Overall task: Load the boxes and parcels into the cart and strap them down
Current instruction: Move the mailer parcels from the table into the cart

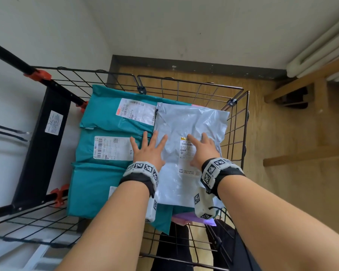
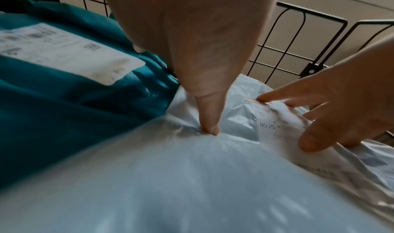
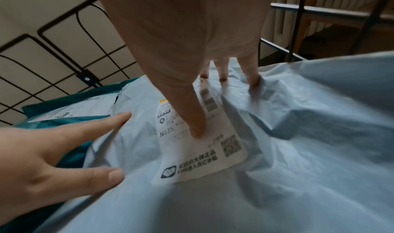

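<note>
The pale grey parcel (image 1: 186, 133) lies on top of the teal parcels (image 1: 106, 137) in the wire cart (image 1: 243, 122), with the left hand (image 1: 148, 153) and right hand (image 1: 202, 151) spread flat, pressing it. Slick plastic could slide off once released, since no strap holds it. Its label (image 3: 192, 143) reads "N035"; a teal parcel's label shows "100-100-057-170".
</note>
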`<move>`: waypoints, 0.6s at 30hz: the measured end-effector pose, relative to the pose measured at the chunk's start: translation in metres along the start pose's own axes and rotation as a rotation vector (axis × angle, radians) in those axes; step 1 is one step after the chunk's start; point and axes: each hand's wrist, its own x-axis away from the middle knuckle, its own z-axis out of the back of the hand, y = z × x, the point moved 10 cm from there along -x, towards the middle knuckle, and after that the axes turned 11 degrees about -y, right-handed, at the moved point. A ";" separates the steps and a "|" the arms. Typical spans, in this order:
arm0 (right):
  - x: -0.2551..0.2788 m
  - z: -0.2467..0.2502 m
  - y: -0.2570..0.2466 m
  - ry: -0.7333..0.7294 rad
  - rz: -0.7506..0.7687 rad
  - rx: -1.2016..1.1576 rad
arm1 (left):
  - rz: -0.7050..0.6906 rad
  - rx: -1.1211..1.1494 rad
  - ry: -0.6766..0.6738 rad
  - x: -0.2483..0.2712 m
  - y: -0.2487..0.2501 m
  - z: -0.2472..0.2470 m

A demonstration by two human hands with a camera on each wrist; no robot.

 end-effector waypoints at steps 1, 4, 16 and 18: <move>-0.004 -0.003 0.002 -0.009 -0.002 -0.003 | 0.001 0.014 -0.005 -0.003 0.000 -0.002; -0.011 -0.007 0.004 -0.026 -0.003 -0.005 | 0.006 0.032 -0.010 -0.012 0.002 -0.009; 0.002 0.005 -0.003 0.005 -0.019 -0.036 | -0.038 0.122 0.019 0.002 0.001 0.002; 0.016 0.010 -0.006 0.037 -0.024 -0.059 | -0.044 0.168 0.028 0.013 -0.003 0.007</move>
